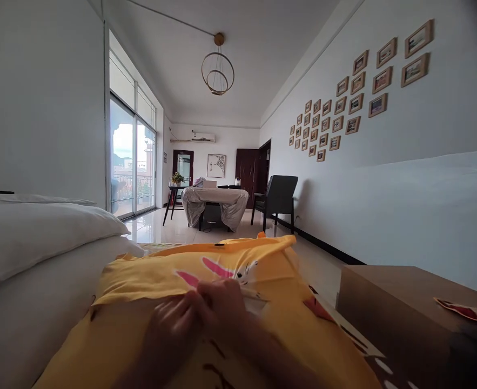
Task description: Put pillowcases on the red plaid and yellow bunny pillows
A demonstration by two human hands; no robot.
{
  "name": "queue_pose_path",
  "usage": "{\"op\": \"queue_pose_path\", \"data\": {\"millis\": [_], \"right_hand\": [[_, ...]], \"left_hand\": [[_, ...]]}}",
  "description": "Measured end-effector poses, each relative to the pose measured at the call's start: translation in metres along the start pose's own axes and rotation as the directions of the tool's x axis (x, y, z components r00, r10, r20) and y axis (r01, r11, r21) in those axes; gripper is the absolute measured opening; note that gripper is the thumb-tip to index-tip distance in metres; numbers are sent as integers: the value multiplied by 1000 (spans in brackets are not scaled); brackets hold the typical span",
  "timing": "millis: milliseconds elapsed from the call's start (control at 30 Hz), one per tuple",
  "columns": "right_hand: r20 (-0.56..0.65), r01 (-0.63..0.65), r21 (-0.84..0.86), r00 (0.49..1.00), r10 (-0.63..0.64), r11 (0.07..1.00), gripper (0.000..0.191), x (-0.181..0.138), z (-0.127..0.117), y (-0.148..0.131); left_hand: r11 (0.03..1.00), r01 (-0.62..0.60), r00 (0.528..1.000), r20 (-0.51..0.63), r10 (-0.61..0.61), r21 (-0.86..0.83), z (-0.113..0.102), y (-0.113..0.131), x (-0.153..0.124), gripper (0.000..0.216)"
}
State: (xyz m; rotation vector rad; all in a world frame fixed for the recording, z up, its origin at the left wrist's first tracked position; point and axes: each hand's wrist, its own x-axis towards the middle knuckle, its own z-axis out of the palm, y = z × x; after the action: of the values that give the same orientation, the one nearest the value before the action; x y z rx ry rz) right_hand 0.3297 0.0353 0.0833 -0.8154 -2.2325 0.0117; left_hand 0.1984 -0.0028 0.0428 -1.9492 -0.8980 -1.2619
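A yellow printed cloth (149, 275) with a white animal face and pink ears lies spread in front of me, its near part folded over. My left hand (175, 319) and my right hand (224, 302) meet at the middle of the fold's edge. The fingers of both are curled closed on the cloth, side by side and touching. A paler patch shows under the fold just right of my right hand. Whether the cloth is a cover or a garment I cannot tell.
White pillows or bedding (47, 227) rise at the left. At the right stands a brown box (384, 292) with a red patterned cloth piece (465, 310) on it. Farther off are a draped table (216, 197), a dark chair (281, 194) and a glass sliding door (133, 156).
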Motion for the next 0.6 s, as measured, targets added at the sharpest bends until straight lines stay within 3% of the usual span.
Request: {"op": "queue_pose_path", "data": {"millis": [100,167,267,333,400,433,533,600], "right_hand": [[134,12,-130,991,6,991,45,11,-13,19],[235,42,-190,972,4,981,39,3,-11,42],[331,78,-176,943,-15,981,31,-29,-7,79],[351,103,-149,935,-45,984,42,-53,-8,96],[355,134,-123,931,-83,983,45,-70,-11,102],[346,146,-118,933,-97,982,41,-74,-12,101],[317,155,-130,942,-107,979,13,-74,-9,91],[317,152,-134,943,-103,979,7,-68,-7,86]], "left_hand": [[970,232,954,211,-212,-72,2,-5,4,24],[954,297,870,404,-284,31,1,-19,-15,25],[923,346,744,550,-380,169,-19,-55,-64,15],[896,390,774,452,-444,212,-42,-84,-95,23],[873,416,735,472,-487,253,-64,-108,-118,25],[871,406,739,462,-491,276,-73,-116,-125,26],[907,330,806,423,-415,262,-81,-125,-126,25],[932,323,827,429,-364,167,-78,-124,-113,24]]}}
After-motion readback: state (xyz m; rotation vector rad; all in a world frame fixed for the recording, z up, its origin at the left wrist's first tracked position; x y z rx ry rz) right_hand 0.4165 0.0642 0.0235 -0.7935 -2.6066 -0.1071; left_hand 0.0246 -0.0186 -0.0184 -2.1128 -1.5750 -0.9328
